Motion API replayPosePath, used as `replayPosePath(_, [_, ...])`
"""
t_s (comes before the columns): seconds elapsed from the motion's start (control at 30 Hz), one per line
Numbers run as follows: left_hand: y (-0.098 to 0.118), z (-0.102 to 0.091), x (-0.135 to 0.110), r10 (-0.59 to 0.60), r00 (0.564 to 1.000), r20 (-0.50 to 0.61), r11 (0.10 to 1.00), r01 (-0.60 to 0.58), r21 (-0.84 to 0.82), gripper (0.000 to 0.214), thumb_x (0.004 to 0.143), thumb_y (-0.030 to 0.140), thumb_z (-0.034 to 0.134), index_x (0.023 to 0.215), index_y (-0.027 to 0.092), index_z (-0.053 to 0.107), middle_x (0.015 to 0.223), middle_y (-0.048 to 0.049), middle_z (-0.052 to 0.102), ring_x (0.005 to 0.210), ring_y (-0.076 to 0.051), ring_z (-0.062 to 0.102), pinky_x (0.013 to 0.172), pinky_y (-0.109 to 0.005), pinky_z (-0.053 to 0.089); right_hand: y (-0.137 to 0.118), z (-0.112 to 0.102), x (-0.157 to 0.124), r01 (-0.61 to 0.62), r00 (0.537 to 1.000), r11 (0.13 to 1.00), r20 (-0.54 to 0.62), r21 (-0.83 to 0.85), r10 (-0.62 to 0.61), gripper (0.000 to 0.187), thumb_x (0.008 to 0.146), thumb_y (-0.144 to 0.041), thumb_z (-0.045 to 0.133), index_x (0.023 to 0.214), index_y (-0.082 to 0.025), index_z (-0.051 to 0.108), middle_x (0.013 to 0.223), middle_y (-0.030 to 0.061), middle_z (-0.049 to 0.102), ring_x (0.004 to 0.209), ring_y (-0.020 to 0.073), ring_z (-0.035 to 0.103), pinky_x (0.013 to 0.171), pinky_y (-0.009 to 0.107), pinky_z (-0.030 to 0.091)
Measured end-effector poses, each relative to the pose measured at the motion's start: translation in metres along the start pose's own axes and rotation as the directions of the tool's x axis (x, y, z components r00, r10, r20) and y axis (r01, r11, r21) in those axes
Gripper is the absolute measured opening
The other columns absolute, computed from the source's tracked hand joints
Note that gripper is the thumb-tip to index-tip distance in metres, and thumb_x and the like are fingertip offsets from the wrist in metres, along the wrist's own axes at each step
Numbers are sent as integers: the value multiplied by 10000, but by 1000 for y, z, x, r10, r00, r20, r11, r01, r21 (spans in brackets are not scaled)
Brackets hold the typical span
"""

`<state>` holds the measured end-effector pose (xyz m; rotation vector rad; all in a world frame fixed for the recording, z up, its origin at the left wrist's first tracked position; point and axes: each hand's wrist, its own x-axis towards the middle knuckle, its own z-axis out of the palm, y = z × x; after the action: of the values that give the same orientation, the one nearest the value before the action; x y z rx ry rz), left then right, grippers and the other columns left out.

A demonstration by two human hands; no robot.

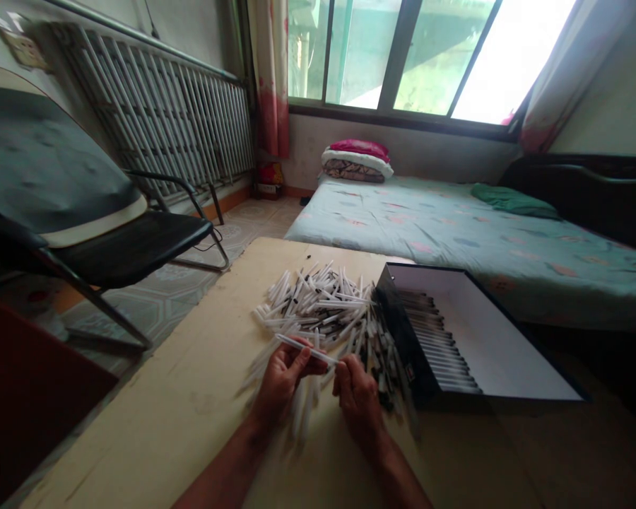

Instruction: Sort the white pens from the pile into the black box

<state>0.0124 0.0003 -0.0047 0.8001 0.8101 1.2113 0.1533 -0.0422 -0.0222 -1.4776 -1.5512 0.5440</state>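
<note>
L hand [283, 378] grasps a white pen [304, 348] above a loose pen pile [318, 311]; R hand [356, 396] curls near its tip, grip unclear; open box [403, 339] at 3 o'clock holds lined-up pens [439, 346].

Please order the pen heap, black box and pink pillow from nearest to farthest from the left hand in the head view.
From the left hand:
1. White pen heap, just ahead on the table.
2. Open black box, to the right on the table.
3. Pink pillow, far ahead on the bed.
</note>
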Motion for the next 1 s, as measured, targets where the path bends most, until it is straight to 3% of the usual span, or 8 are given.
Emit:
replayPosePath(0.1, [-1,0,0,4,1000,9,1000,-4,7,266,706,266,725,862,152,543,741,-61,723,639,-199,692,641,-317,554,-1,-1,-2,-7,1000,1000,-5,-9,7,331,965,-337,290,696,-210,435,534,-50,461,485,101,477,529,203,330])
replayPosePath(0.23, [-2,-1,1,10,1000,-25,1000,-10,-11,280,711,290,721,870,151,537,756,-56,726,658,-192,695,647,-306,554,-3,-1,-1,1,1000,1000,10,16,-1,205,956,-322,326,933,-193,483,582,-53,491,509,105,499,528,197,338])
replayPosePath(0.43, [-3,-3,1,-1,999,33,1000,0,10,273,738,291,697,885,154,512,758,-48,726,647,-177,689,652,-305,555,3,1,-1,-4,1000,1000,3,-22,4,355,967,-344,274,673,-212,422,535,-48,450,482,101,467,526,206,324])
replayPosePath(0.63, [-5,-5,3,16,1000,6,1000,-16,-13,283,734,295,700,893,154,514,755,-46,726,669,-180,695,654,-300,555,-1,1,-2,-16,1000,1000,16,27,15,212,956,-344,324,954,-194,474,578,-58,487,494,105,494,521,194,344])
replayPosePath(0.83, [-3,-3,2,1,999,42,1000,-2,13,292,719,303,711,875,150,517,732,-49,721,623,-179,687,640,-314,558,3,3,-3,-5,1000,1000,-5,-3,5,327,964,-331,291,697,-210,436,519,-57,449,464,97,473,508,198,325])
replayPosePath(1.0, [-4,-3,2,12,1000,12,1000,-12,9,286,730,296,701,889,151,512,779,-60,729,659,-177,693,649,-299,554,1,2,-2,28,1000,999,-6,24,-28,205,951,-313,329,923,-189,491,562,-62,477,482,99,490,511,190,340])
